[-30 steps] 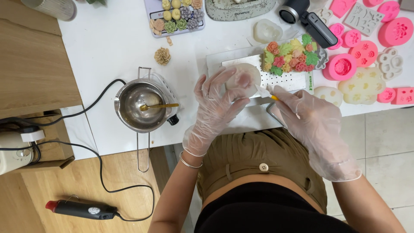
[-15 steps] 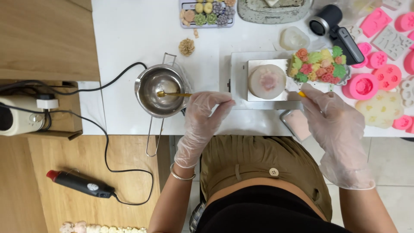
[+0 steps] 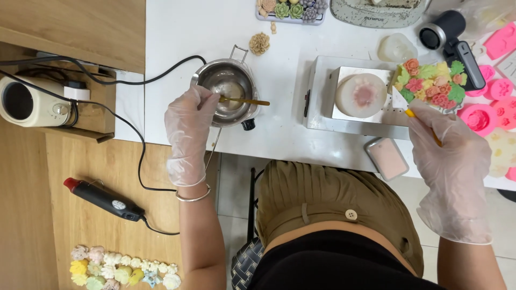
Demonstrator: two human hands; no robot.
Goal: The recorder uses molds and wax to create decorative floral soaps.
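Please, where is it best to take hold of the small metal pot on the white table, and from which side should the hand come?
Probably by the long handle of the small metal pot, which sticks out past the edge of the white table toward the person. Come from that near side, under the gloved left hand. The bowl holds liquid and a stick, so its rim seems a poorer place.

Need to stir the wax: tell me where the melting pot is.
The steel melting pot sits on the white table, left of the white tray, under the gloved left hand.

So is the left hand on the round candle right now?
No, the left hand is at the metal pot holding a stick, while the round candle sits untouched on its tray.
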